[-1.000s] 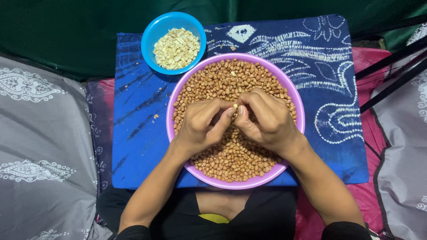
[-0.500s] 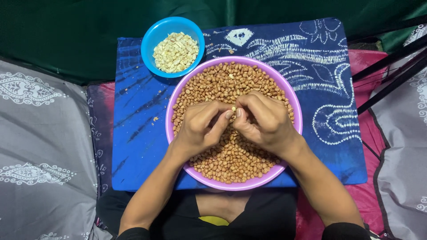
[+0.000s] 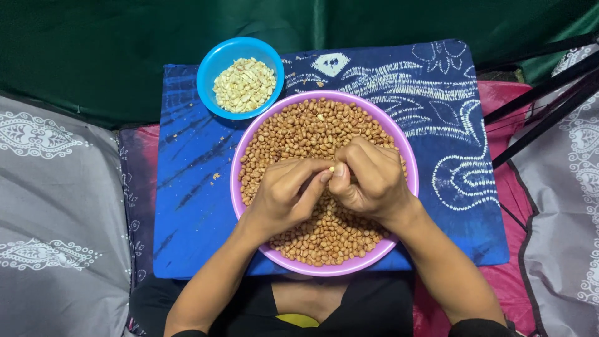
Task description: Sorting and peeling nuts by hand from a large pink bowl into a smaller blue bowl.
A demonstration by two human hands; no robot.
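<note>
Peanut (image 3: 332,168), tiny, light and brittle, pinched between thumb tips: our left hand (image 3: 284,193) and right hand (image 3: 369,181) grip it closed above the purple bowl (image 3: 409,156)

Light is even and fairly soft, falling from above and slightly in front, so the centre reads bright while the dark green fabric backdrop (image 3: 125,37) along the top sinks into near-black with only faint folds showing. The round purple plastic bowl (image 3: 399,146) carries a mild sheen on its rim, and the small round blue plastic bowl (image 3: 209,68) shows a gentle highlight on its inner wall; no harsh glare anywhere. Shadows are short and diffuse, gathering under the left hand (image 3: 284,193) and the right hand (image 3: 371,181). Focus is sharp across the blue tie-dyed cloth (image 3: 187,187), with no motion blur. Straight edges bow slightly toward the corners, and the bottom edge falls dim.
</note>
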